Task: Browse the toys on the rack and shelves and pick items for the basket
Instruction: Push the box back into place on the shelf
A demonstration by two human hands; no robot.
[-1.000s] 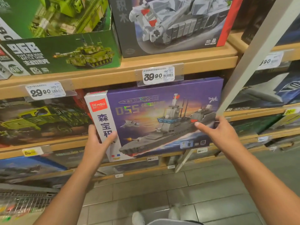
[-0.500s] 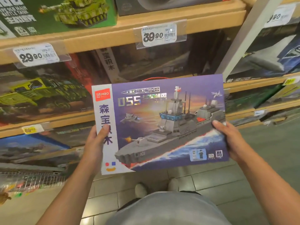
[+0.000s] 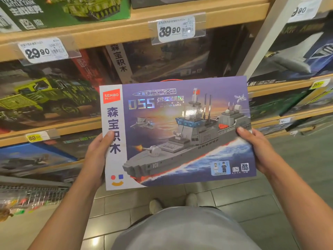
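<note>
warship box [image 3: 180,134] between hands | left hand [image 3: 95,159] grips left edge | right hand [image 3: 259,150] grips right edge

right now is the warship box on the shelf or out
Out: the warship box is held clear of the shelves, left hand and right hand gripping its side edges.

warship box [image 3: 180,134]: SEMBO, 055, 101 | left shelf tag [image 3: 43,51]: 29.90 | middle shelf tag [image 3: 176,28]: 39.90

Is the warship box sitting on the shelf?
No, both hands, left and right, hold the warship box clear of the shelf.
</note>
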